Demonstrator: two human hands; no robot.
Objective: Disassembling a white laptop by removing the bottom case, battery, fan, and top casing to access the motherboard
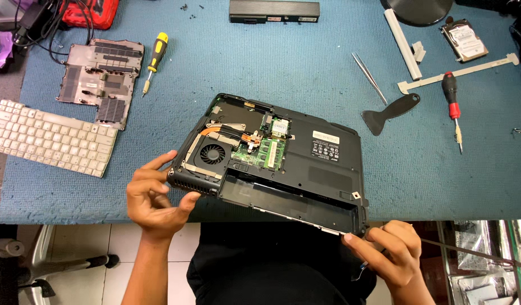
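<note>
The opened laptop [272, 158] lies bottom-up at the near edge of the blue mat [215, 73], turned askew so its corners overhang toward the person. The left hand [153, 197] cups the near-left corner by the fan [213, 152], fingers loosely spread, steadying it. The right hand [393, 248] pinches the near-right corner between its fingertips.
</note>
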